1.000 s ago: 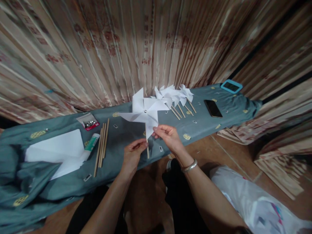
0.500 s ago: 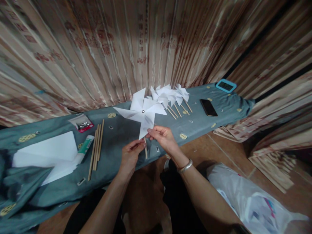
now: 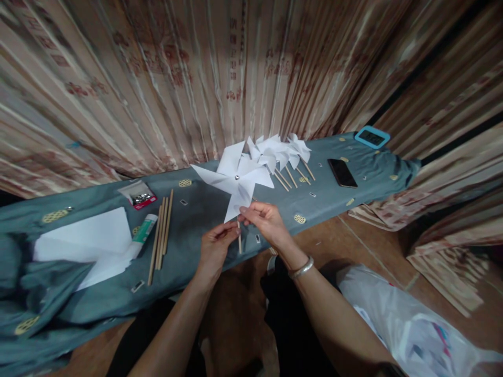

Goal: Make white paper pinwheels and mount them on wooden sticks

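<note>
A white paper pinwheel [image 3: 244,174] with a silver pin at its centre faces up over the table. My left hand [image 3: 214,248] pinches it near the tip of its lowest blade. My right hand [image 3: 266,221] closes thumb and finger at the same spot from the other side. The lower end of its wooden stick [image 3: 240,242] shows below my fingers; the blades hide the upper part. Just behind, several finished-looking pinwheels [image 3: 275,151] lie in an overlapping row with their sticks pointing toward me.
On the left lie several loose wooden sticks [image 3: 162,230], a glue stick [image 3: 145,228], white paper sheets [image 3: 84,233] and an opened pack of metal pins [image 3: 140,197]. A phone [image 3: 342,173] and a blue-framed digital clock [image 3: 372,137] rest at the right. A plastic bag [image 3: 393,309] stands on the floor.
The whole view has shifted slightly, so things sit a little farther right. Both hands keep the same hold on the pinwheel, which looks barely altered.
</note>
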A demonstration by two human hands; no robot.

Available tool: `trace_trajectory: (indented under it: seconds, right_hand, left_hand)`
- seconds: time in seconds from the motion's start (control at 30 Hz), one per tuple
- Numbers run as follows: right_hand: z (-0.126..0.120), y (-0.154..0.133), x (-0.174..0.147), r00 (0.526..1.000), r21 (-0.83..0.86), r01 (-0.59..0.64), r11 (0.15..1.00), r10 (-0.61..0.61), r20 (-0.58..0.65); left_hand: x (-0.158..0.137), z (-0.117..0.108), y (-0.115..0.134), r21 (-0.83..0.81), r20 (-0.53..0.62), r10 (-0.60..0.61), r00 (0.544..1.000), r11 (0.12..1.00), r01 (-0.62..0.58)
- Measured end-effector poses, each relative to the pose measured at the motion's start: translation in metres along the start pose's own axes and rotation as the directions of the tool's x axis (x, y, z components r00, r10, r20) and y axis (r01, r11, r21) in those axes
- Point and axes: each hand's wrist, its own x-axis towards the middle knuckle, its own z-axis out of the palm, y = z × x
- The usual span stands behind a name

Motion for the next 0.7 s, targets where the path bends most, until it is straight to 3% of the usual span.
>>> trace_trajectory:
  seconds: [0.37, 0.7]
  right_hand:
    - [0.0024, 0.0015, 0.0002, 1.0, -0.051, 0.007, 0.999, -0.007, 0.016]
    - [-0.0026, 0.0009, -0.0015, 0.996, -0.132, 0.072, 0.989, -0.078, -0.041]
  left_hand:
    - [-0.0015, -0.002, 0.0004, 0.023, 0.015, 0.014, 1.0, 1.0, -0.014]
    - [0.0003, -0.0047, 0.0008, 0.026, 0.005, -0.002, 1.0, 1.0, 0.002]
